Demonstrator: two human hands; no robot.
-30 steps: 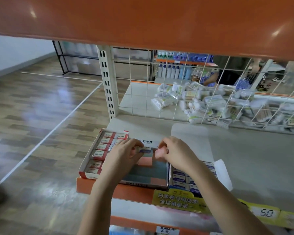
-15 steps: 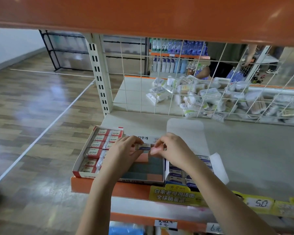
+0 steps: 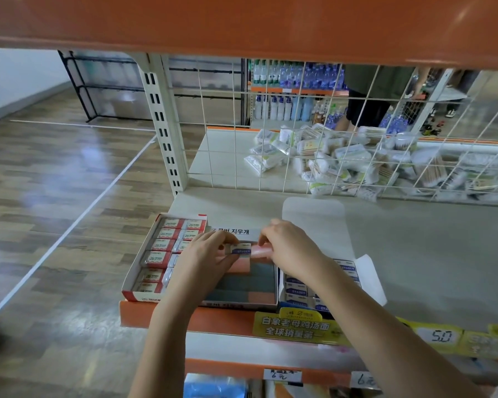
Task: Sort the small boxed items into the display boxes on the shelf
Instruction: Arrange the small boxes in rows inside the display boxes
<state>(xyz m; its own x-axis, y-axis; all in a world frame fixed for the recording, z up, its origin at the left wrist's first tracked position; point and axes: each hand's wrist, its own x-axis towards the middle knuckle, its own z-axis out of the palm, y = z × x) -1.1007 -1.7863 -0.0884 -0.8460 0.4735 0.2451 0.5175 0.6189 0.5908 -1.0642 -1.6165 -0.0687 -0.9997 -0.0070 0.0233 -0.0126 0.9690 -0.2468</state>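
Reaching forward from the bottom of the view, two bare forearms meet over the front edge of a pale grey shop shelf [image 3: 414, 254] with an orange lip. The left hand [image 3: 210, 257] curls palm down, its fingers [image 3: 227, 239] pinched on the left end of a small white-and-blue sleeved eraser with a pink tip [image 3: 242, 251]. The right hand [image 3: 291, 248] faces it, fingers closed around the pink end, so both hands hold the one eraser level, just above the middle display box.

That open white cardboard display box with Korean lettering [image 3: 242, 288] holds flat teal and pink blocks. Touching its left side, a red-and-white tray of boxed 2B erasers [image 3: 158, 254] is nearly full. On its right, a blue-and-white carton of erasers [image 3: 299, 291] lies partly under the right wrist.
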